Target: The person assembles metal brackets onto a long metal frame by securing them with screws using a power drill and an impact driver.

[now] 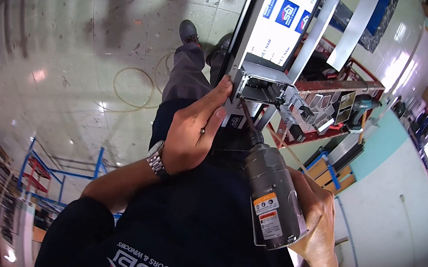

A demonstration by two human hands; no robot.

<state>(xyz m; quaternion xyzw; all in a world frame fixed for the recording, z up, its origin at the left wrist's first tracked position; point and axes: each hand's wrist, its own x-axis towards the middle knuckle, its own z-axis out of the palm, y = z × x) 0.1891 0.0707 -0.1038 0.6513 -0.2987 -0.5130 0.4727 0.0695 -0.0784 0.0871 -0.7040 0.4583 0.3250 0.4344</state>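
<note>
My right hand [316,213] is wrapped round a dark grey power screwdriver [272,177] with orange and red labels. Its long thin bit [246,117] points up and left to the near edge of an open metal profile end [266,73]. Whether the tip sits on a screw is too small to tell. My left hand [194,130], wearing a ring and a metal watch [157,159], lies with outstretched fingers against the left side of this profile. The long metal frame [275,36], covered in white and blue printed film, runs away from me toward the top.
A red metal cart [356,81] on the right carries small metal profile pieces [314,109] and a teal cordless drill [362,110]. A thin hose [132,86] lies coiled on the floor to the left. A blue metal rack [60,171] stands at the lower left.
</note>
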